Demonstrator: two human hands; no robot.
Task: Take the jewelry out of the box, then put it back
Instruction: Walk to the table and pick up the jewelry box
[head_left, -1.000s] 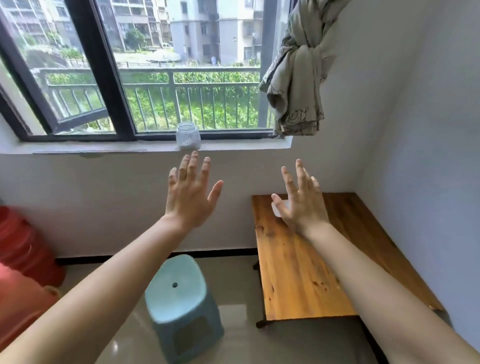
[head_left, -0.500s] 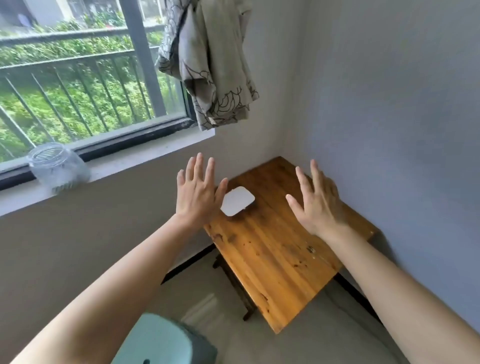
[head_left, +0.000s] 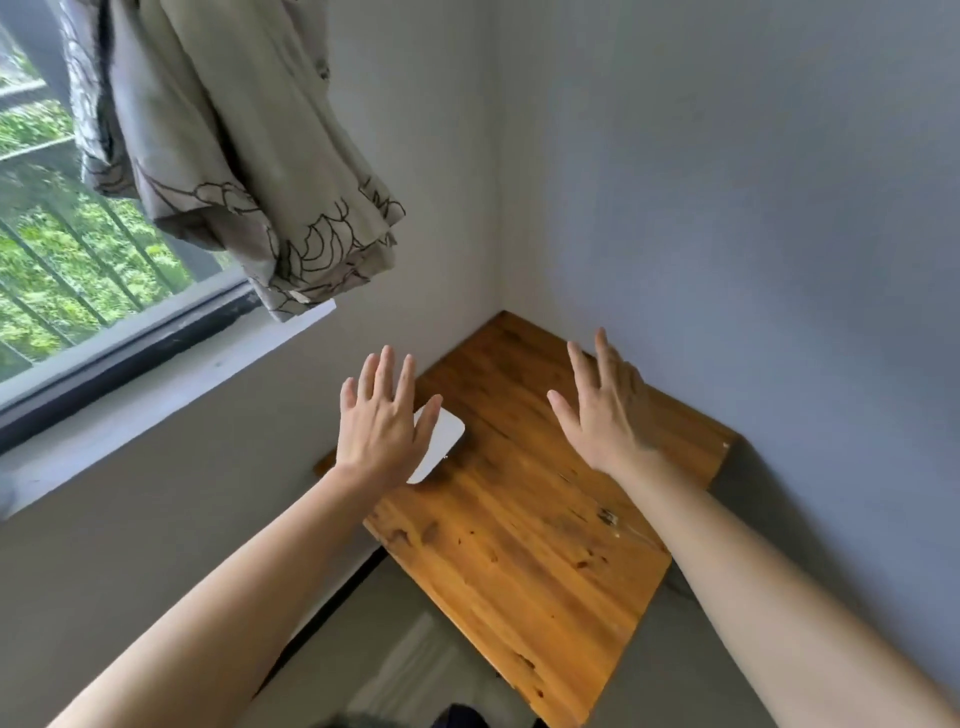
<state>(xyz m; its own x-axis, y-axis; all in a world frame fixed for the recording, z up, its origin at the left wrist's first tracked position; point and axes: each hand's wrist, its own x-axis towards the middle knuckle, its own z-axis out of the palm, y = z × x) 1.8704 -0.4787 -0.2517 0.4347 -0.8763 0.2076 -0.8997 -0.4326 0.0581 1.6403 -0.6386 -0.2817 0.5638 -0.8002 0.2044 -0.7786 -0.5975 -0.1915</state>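
Observation:
A flat white box (head_left: 442, 444) with rounded corners lies closed on the far left part of a wooden table (head_left: 524, 525). My left hand (head_left: 379, 421) is raised in front of it, fingers spread, palm away from me, covering the box's left part. My right hand (head_left: 602, 410) is held up over the table's far right side, fingers also apart and empty. Neither hand touches the box. No jewelry is visible.
The table stands in a corner between a grey wall and a bluish wall (head_left: 727, 208). A knotted patterned curtain (head_left: 228, 156) hangs above left, beside a window (head_left: 78, 260) with a white sill (head_left: 156, 374). Grey floor (head_left: 415, 675) lies below the table.
The view has swung right and tilted, bringing the table and box nearer the centre; the jar and stool have left the frame. Both hands stay raised and spread, now over the table.

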